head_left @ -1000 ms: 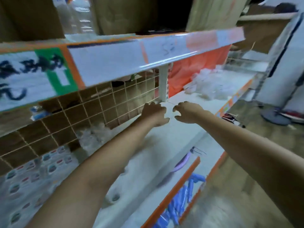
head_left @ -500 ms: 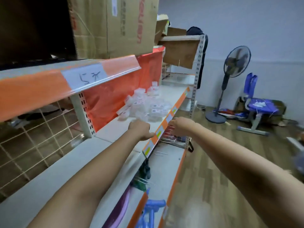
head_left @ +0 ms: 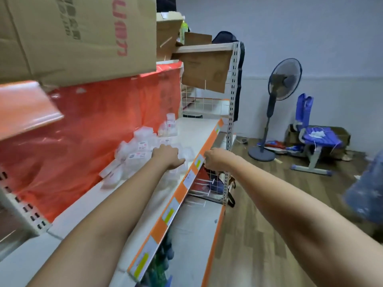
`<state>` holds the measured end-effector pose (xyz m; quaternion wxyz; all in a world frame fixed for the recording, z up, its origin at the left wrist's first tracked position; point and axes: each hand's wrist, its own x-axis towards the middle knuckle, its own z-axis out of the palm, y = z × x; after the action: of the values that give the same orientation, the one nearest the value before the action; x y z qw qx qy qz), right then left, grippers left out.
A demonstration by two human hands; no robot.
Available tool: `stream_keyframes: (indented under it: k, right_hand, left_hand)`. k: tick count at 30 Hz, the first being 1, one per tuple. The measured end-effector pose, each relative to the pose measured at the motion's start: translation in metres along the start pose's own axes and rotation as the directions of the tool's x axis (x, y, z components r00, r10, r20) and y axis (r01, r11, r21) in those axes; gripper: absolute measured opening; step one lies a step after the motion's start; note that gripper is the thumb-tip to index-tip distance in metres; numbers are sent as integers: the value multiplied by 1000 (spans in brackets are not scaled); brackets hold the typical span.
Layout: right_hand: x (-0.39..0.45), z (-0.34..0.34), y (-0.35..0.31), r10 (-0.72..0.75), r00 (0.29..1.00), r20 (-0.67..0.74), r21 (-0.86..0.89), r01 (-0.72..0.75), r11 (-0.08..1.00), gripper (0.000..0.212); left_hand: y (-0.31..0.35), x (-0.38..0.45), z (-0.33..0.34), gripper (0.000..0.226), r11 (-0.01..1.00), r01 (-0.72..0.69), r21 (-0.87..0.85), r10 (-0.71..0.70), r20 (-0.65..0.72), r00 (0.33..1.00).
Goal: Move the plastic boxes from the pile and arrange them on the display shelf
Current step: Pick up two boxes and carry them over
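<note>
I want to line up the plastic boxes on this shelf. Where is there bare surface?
Bare shelf lies beyond the pile of plastic boxes, toward the end upright. More lies nearer, under the left forearm, between the red backing and the orange price strip. Around the left hand it is crowded.

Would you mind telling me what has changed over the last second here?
Both arms swung right along the shelf: the left hand now reaches the pile of plastic boxes, and the right hand is at the shelf's orange edge strip. No box is visibly gripped, before or now.
</note>
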<state>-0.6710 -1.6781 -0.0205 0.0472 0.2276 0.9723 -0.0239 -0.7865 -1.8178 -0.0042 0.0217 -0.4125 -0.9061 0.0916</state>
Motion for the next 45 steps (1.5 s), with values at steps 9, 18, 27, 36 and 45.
stream_keyframes:
  k: [9, 18, 27, 36, 45]
  right_hand:
    - [140, -15, 38, -84, 996, -36, 61, 86, 994, 50]
    - [250, -4, 52, -211, 977, 13, 84, 209, 974, 50]
    - [367, 3, 60, -410, 909, 79, 67, 406, 912, 51]
    - [433, 14, 48, -551, 834, -4, 108, 549, 829, 49]
    - [457, 38, 39, -597, 795, -105, 209, 605, 768, 69]
  left_hand:
    - [-19, 133, 12, 55, 996, 75, -45, -74, 19, 997]
    - [-29, 215, 34, 51, 983, 164, -83, -159, 55, 986]
    - [-41, 285, 49, 48, 925, 359, -125, -353, 69, 933]
    - [-58, 289, 43, 36, 863, 468, -188, -495, -130, 859]
    - [-68, 252, 38, 39, 754, 593, -282, -652, -207, 730]
